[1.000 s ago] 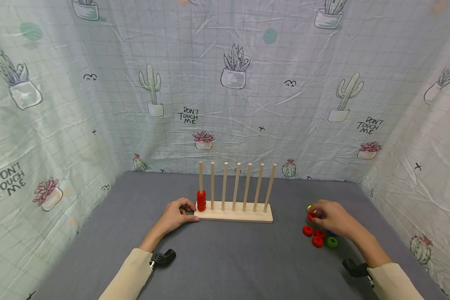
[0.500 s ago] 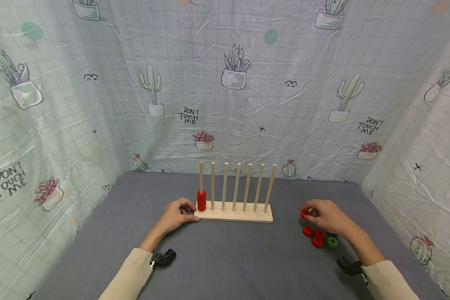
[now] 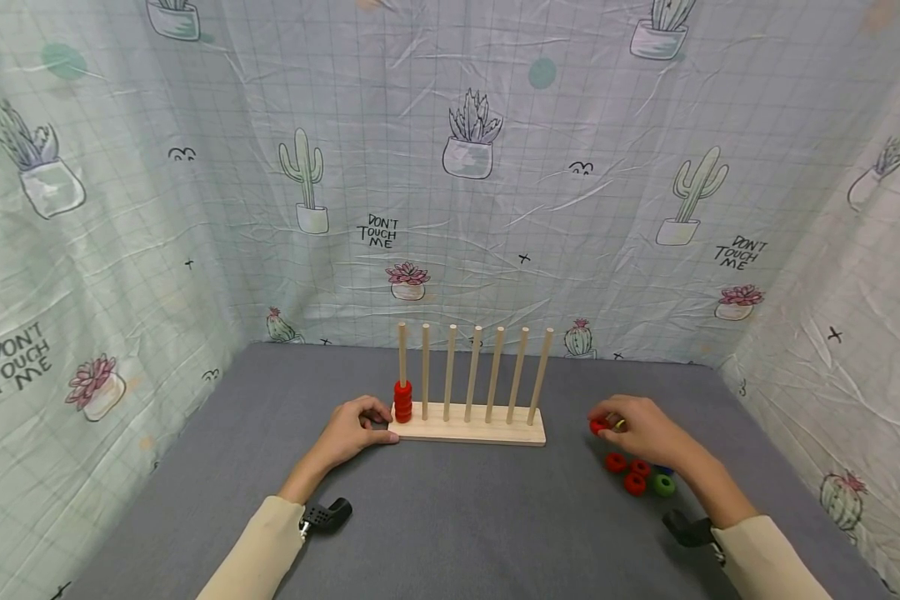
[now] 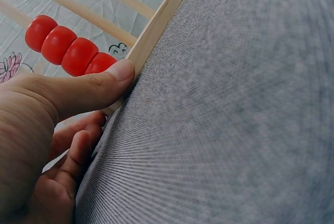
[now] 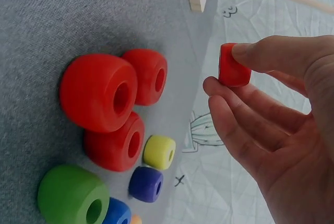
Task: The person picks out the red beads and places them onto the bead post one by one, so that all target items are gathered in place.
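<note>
A pale wooden peg stand with several upright rods stands mid-table. Several red beads are stacked on its leftmost rod. My left hand grips the stand's left end, thumb on the front edge beside the lowest bead in the left wrist view; the other fingers curl in behind. Off to the stand's right, my right hand pinches a single red bead between thumb and fingers. Below that hand lie loose beads: three red beads, a green bead, a yellow bead, a purple bead and a blue bead.
A grey cloth covers the table. Behind and on both sides hangs a pale curtain printed with cacti. A small orange bead shows at the bottom edge of the right wrist view.
The right hand has come away from the loose beads and moved left toward the stand, carrying a red bead. Left hand and stand have stayed put.
</note>
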Demonstrator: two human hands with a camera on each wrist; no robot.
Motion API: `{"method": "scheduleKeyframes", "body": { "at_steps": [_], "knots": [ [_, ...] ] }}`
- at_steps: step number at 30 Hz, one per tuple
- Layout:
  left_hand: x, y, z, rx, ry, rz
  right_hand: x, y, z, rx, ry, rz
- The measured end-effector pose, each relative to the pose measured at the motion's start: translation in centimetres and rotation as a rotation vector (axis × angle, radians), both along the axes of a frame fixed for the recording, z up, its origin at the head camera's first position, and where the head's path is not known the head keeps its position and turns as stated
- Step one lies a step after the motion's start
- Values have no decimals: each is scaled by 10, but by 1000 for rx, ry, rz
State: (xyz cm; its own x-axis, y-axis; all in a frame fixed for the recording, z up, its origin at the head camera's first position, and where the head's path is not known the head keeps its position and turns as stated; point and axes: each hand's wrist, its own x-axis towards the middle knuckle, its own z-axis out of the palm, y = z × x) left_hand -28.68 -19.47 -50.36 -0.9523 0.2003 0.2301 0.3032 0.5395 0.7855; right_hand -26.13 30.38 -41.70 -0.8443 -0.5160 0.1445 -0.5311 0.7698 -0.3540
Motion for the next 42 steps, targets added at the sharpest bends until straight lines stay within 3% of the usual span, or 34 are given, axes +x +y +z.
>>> {"method": "scheduleKeyframes", "body": {
  "at_steps": [24,42],
  "knots": [
    [3,0,2,2,-18,5,-8,-30,9,-19,-53,41],
    [2,1,4,-2,-12,-2,-12,-54,12,-43,-36,75]
  ]
}}
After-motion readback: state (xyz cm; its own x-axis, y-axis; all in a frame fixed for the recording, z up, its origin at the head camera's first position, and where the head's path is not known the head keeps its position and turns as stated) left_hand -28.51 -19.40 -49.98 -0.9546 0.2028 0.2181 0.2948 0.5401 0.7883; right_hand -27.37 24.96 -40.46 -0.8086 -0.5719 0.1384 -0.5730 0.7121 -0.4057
